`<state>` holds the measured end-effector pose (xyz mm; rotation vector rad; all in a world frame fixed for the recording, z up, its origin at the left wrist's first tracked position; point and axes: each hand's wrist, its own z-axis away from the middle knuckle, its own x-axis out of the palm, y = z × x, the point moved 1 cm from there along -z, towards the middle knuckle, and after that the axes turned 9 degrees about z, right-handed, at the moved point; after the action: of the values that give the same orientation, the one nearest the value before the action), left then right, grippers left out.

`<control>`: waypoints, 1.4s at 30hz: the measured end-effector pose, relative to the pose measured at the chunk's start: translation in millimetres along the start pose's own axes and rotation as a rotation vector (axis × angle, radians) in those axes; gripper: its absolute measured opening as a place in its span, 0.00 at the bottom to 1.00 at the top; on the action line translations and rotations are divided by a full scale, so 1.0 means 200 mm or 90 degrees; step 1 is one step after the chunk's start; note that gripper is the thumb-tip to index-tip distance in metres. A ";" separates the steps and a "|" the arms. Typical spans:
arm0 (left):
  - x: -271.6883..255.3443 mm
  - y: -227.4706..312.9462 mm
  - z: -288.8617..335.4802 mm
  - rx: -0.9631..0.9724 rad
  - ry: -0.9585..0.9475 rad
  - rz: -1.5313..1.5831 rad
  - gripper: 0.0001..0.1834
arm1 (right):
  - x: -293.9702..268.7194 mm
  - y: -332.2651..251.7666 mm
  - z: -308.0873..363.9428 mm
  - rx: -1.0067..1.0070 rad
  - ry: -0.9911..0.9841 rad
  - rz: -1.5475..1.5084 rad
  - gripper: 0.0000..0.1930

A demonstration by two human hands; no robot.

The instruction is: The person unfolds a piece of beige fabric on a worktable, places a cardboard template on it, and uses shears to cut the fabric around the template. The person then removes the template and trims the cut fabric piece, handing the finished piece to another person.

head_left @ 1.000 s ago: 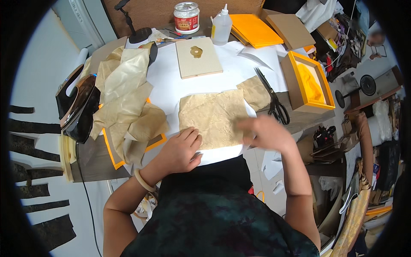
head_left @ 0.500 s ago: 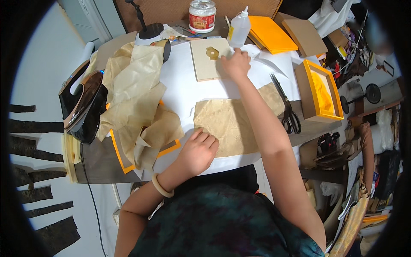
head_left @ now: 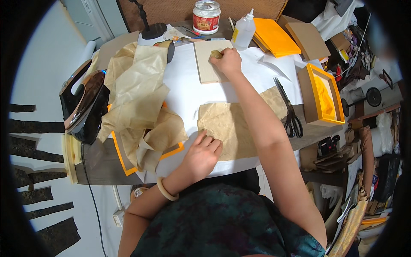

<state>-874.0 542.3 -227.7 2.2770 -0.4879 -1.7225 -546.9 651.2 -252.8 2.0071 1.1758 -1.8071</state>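
A small, irregular olive-yellow lump (head_left: 217, 54), perhaps a bit of sponge, is pinched in the fingers of my right hand (head_left: 227, 63) over the pale board (head_left: 206, 66) at the far side of the table. My left hand (head_left: 203, 155) holds nothing; its loosely bent fingers rest on the left edge of a tan patterned cloth (head_left: 227, 128). That cloth lies on white paper (head_left: 184, 92), partly hidden by my right forearm. Black scissors (head_left: 289, 109) lie across the right end of the cloth.
Crumpled cream cloth (head_left: 137, 85) covers an orange-edged frame (head_left: 122, 154) beside a dark iron (head_left: 85, 103). A glue bottle (head_left: 243, 32), a red-labelled jar (head_left: 206, 18) and orange boards (head_left: 276, 37) stand or lie at the back. An orange-rimmed box (head_left: 314, 92) sits right.
My right hand has moved left and closed on the olive-yellow lump, which lay on the board before. My left hand stays at the cloth's edge. The whole view has shifted slightly.
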 end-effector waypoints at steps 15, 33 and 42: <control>0.01 0.01 0.03 -0.016 0.002 -0.005 0.19 | -0.02 -0.44 0.40 -0.141 -0.010 0.018 0.51; 0.06 -0.01 0.05 -0.005 0.017 -0.016 0.16 | -0.35 -0.03 0.29 0.101 -0.171 -0.301 0.67; -0.04 0.04 0.03 -0.073 0.062 0.111 0.18 | -0.69 0.13 0.58 -0.009 -0.095 -0.556 0.53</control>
<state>-883.3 538.5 -220.2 2.1580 -0.5351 -1.5091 -608.3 504.6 -164.8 1.3801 2.2147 -2.2033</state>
